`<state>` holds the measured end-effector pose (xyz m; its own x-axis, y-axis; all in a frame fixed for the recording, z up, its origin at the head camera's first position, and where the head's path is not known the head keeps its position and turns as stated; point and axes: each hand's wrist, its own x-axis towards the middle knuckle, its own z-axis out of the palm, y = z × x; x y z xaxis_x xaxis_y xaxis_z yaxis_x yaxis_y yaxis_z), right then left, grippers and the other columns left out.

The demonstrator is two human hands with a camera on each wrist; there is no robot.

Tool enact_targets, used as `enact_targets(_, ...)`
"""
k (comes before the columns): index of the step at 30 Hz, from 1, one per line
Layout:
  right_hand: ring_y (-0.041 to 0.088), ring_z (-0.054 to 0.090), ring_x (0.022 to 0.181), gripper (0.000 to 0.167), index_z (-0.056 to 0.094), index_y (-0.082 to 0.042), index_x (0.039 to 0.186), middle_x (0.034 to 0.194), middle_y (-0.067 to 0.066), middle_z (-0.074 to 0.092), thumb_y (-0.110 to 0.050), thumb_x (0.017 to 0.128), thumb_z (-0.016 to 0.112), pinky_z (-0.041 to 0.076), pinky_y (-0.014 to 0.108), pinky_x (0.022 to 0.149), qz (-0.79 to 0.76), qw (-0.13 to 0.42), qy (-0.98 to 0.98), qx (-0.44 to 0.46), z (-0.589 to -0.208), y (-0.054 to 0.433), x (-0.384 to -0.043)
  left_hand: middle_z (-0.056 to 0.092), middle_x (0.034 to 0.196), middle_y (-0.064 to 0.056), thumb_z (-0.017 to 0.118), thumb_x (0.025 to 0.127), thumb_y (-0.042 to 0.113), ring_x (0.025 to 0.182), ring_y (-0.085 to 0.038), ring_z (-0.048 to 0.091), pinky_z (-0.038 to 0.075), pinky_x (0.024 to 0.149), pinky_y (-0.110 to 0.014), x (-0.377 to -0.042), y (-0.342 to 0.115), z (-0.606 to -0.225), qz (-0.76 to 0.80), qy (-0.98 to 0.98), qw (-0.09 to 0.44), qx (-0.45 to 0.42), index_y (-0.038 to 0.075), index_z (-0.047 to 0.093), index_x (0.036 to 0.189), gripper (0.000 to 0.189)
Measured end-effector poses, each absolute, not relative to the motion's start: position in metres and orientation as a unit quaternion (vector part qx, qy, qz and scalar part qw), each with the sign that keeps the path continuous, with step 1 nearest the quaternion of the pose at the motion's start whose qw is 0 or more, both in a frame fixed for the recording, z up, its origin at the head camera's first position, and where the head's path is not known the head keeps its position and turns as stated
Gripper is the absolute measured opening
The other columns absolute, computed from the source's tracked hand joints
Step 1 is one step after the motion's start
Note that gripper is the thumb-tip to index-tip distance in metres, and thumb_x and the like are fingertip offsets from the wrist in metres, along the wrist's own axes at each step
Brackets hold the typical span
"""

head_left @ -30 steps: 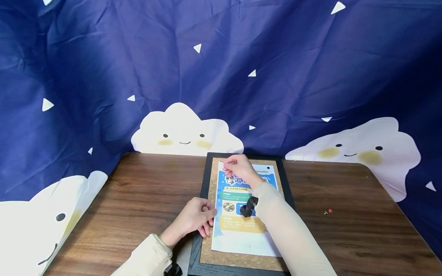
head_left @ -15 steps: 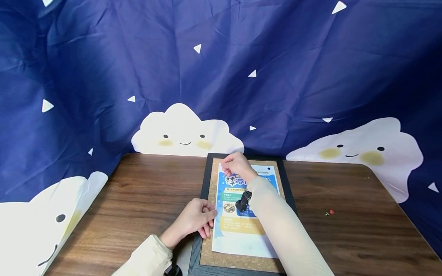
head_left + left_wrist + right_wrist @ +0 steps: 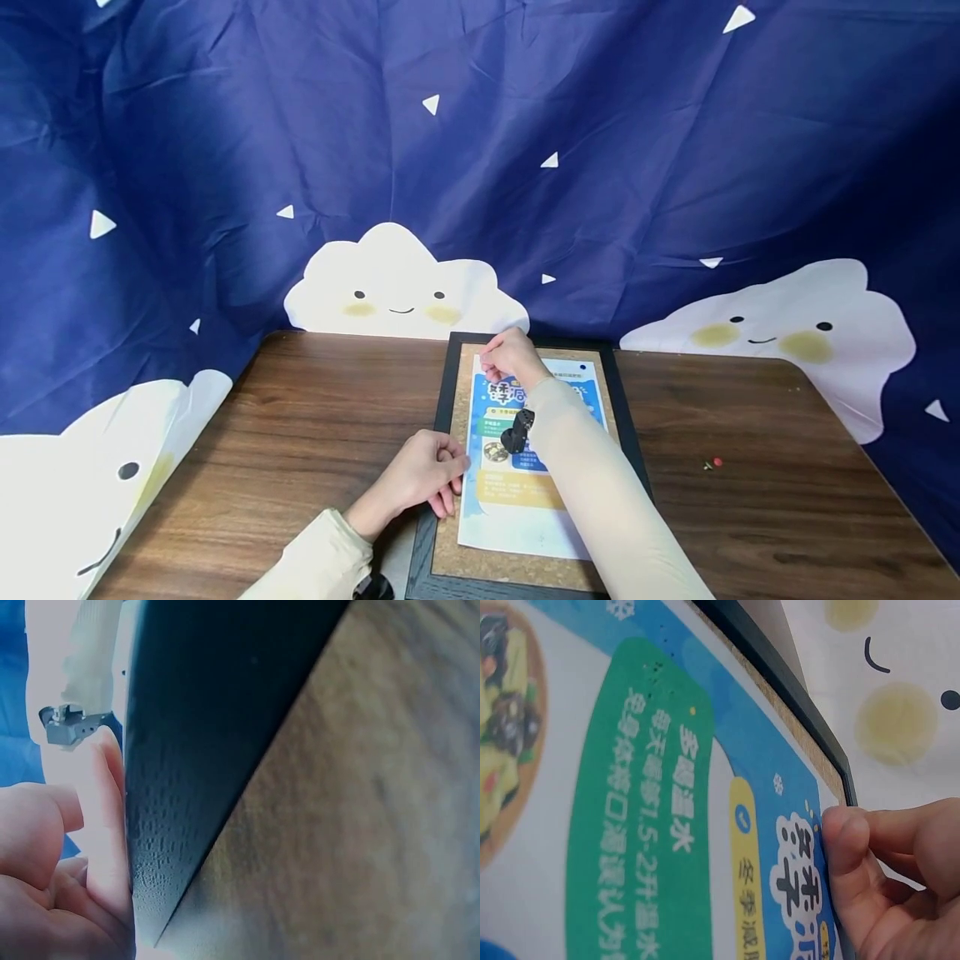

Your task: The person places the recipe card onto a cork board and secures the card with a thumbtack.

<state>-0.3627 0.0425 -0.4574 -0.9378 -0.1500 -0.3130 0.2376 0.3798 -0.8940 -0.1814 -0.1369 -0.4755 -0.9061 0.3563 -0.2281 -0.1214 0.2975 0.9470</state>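
Note:
A black-framed corkboard (image 3: 444, 400) lies on the wooden table (image 3: 315, 417), with a blue and white poster (image 3: 517, 508) on its cork. My right hand (image 3: 506, 358) is at the poster's top left corner; its thumb (image 3: 847, 847) presses on the paper and its fingers curl tightly behind, hiding whatever lies between them. My left hand (image 3: 427, 475) rests over the frame's left side (image 3: 202, 750), its curled fingers (image 3: 52, 855) holding the poster's left edge. A dark blue pin (image 3: 583, 366) sits in the poster's top right corner.
A small red pin (image 3: 717, 460) lies loose on the table to the right of the board. A dark blue cloth with white clouds (image 3: 405, 292) hangs right behind the table's far edge. The table's front corners are draped by the same cloth.
My right hand and forearm have slid a little up and to the left, onto the poster's top left corner. The left hand has stayed on the left edge.

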Motion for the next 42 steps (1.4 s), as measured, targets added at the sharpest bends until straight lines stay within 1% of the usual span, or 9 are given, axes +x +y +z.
enact_targets(4,0.014,0.064,0.056,0.013,0.071,0.014,0.111,0.075,0.010,0.067,0.009,0.100,0.066,0.059,0.023,0.054,-0.561,0.191,0.804,0.045,-0.453,0.042,-0.364,0.068,0.065,-0.005,0.064,0.106,0.007,0.044,-0.009,0.066,0.062,0.044,-0.032,-0.182,-0.137,-0.476,0.588,0.779,0.202,0.075,-0.007,0.067,0.104,0.014)
enact_targets(10,0.015,0.066,0.058,0.012,0.070,0.013,0.110,0.073,0.009,0.067,0.010,0.099,0.068,0.064,0.025,0.057,-0.563,0.204,0.798,0.065,-0.452,0.042,-0.365,0.068,0.066,-0.005,0.065,0.105,0.008,0.044,-0.009,0.066,0.062,0.044,-0.031,-0.180,-0.137,-0.476,0.592,0.776,0.207,0.075,-0.007,0.067,0.106,0.014)
enact_targets(20,0.017,0.067,0.059,0.012,0.068,0.014,0.110,0.076,0.011,0.065,0.011,0.099,0.065,0.066,0.027,0.061,-0.561,0.207,0.798,0.074,-0.451,0.041,-0.365,0.068,0.066,-0.006,0.065,0.106,0.008,0.044,-0.009,0.065,0.062,0.043,-0.032,-0.179,-0.137,-0.475,0.597,0.771,0.204,0.081,-0.008,0.067,0.108,0.016)
enact_targets(25,0.018,0.066,0.056,0.011,0.066,0.016,0.109,0.072,0.010,0.062,0.012,0.099,0.062,0.068,0.029,0.063,-0.542,0.200,0.813,0.074,-0.452,0.035,-0.365,0.068,0.066,-0.006,0.064,0.105,0.007,0.044,-0.009,0.065,0.062,0.043,-0.032,-0.179,-0.137,-0.475,0.599,0.770,0.204,0.080,-0.008,0.067,0.106,0.016)
enact_targets(28,0.017,0.065,0.052,0.010,0.066,0.015,0.108,0.068,0.010,0.062,0.012,0.099,0.062,0.067,0.028,0.060,-0.527,0.190,0.824,0.083,-0.453,0.032,-0.366,0.068,0.065,-0.005,0.064,0.105,0.007,0.044,-0.009,0.065,0.062,0.044,-0.032,-0.179,-0.137,-0.476,0.596,0.773,0.203,0.079,-0.008,0.067,0.105,0.015)
enact_targets(31,0.016,0.063,0.048,0.009,0.066,0.013,0.106,0.067,0.009,0.062,0.010,0.097,0.065,0.063,0.026,0.053,-0.510,0.173,0.838,0.092,-0.455,0.030,-0.365,0.068,0.065,-0.005,0.065,0.105,0.008,0.044,-0.009,0.065,0.062,0.044,-0.033,-0.180,-0.138,-0.476,0.594,0.775,0.202,0.077,-0.007,0.067,0.105,0.015)
enact_targets(35,0.015,0.062,0.045,0.010,0.070,0.008,0.105,0.070,0.007,0.065,0.002,0.098,0.071,0.058,0.024,0.045,-0.480,0.153,0.859,0.086,-0.456,0.030,-0.361,0.068,0.065,-0.004,0.064,0.105,0.007,0.044,-0.009,0.066,0.062,0.044,-0.032,-0.180,-0.140,-0.478,0.592,0.776,0.203,0.072,-0.007,0.067,0.104,0.014)
enact_targets(38,0.014,0.062,0.046,0.011,0.071,0.005,0.108,0.074,0.007,0.067,-0.002,0.099,0.070,0.058,0.024,0.045,-0.487,0.145,0.858,0.071,-0.458,0.036,-0.356,0.068,0.065,-0.004,0.064,0.105,0.007,0.044,-0.009,0.066,0.062,0.044,-0.032,-0.181,-0.140,-0.478,0.592,0.776,0.205,0.072,-0.006,0.067,0.104,0.014)
enact_targets(42,0.014,0.065,0.050,0.017,0.068,0.006,0.116,0.081,0.011,0.070,-0.006,0.103,0.065,0.062,0.026,0.050,-0.529,0.150,0.834,0.039,-0.461,0.054,-0.346,0.068,0.065,-0.004,0.063,0.105,0.007,0.045,-0.009,0.066,0.062,0.044,-0.031,-0.182,-0.138,-0.478,0.593,0.774,0.208,0.082,-0.007,0.067,0.104,0.014)
